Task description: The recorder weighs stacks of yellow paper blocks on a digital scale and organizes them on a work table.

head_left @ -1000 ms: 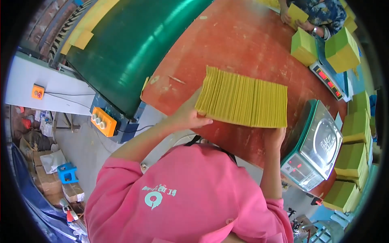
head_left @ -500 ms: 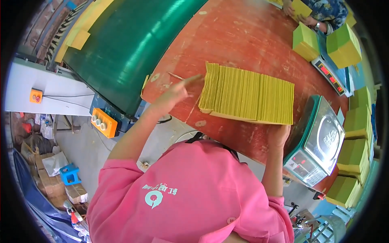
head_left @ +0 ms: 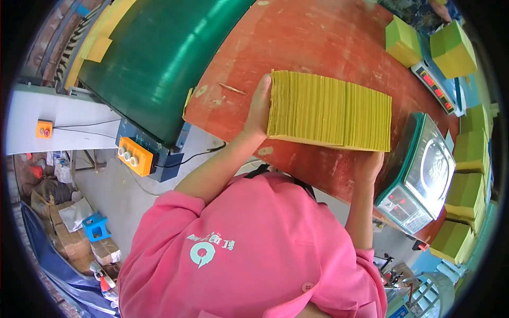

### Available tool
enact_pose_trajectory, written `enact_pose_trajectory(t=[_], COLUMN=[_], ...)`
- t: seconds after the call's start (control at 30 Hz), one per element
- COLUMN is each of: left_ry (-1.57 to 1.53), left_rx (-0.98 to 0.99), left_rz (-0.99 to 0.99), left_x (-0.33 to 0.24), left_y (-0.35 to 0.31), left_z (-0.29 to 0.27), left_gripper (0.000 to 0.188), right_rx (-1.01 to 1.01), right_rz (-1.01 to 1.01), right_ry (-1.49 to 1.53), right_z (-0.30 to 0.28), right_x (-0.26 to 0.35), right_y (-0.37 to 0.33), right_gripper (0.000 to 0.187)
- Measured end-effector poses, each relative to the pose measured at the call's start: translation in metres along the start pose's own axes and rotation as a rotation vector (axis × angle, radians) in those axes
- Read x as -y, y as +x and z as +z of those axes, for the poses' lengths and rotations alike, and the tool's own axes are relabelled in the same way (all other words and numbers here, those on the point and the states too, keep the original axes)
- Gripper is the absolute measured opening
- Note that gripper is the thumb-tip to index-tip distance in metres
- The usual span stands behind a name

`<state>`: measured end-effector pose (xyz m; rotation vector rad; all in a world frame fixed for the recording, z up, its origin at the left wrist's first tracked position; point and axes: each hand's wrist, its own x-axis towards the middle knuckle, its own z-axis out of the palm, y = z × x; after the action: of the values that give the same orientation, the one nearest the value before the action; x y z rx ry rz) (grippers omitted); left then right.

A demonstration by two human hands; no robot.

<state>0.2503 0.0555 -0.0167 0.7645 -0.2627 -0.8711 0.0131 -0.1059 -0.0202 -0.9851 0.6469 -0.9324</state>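
Observation:
A long block of yellow paper sheets [head_left: 328,111], standing on edge with their ridged edges upward, is between my hands over the red table. Against its left end lies my left hand [head_left: 258,110], thumb upward along the end face and the other fingers mostly hidden. My right hand [head_left: 369,165] supports the near right corner from below, its fingers tucked out of sight under the paper. Together the two hands hold the block from its ends. Whether its underside touches the table, I cannot tell.
The red table [head_left: 233,63] borders a green conveyor belt [head_left: 154,58] on the left. Close on the right stands a scale [head_left: 416,175]; another scale [head_left: 436,87] is farther back beside yellow paper stacks [head_left: 450,50]. An orange button box [head_left: 134,156] hangs near the belt's end. A co-worker's arm [head_left: 439,9] shows at the far right.
My left hand, apart from the block before, has come right and closed against its left end. The block's left end looks straighter. The co-worker's hands have left the yellow paper they held.

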Motion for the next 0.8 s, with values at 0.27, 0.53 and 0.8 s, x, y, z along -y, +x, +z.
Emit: enact_pose_trajectory(t=[0.27,0.53,0.8], left_ry=[-0.092,-0.053,0.639], left_rx=[0.003,-0.159,-0.193], left_rz=[-0.078,-0.009,-0.043], left_x=[0.005,0.001,0.028], left_y=[0.001,-0.015,-0.064], left_z=[0.007,0.002,0.003], left_gripper=[0.052,0.040,0.047], right_rx=[0.059,0.115,-0.071], right_rz=[-0.229,-0.108,-0.042], right_ry=[-0.426,-0.162,-0.070], right_z=[-0.009,-0.015,-0.008], right_x=[-0.001,-0.002,-0.028], right_y=[-0.001,0.002,0.008], right_gripper=[0.029,0.040,0.035])
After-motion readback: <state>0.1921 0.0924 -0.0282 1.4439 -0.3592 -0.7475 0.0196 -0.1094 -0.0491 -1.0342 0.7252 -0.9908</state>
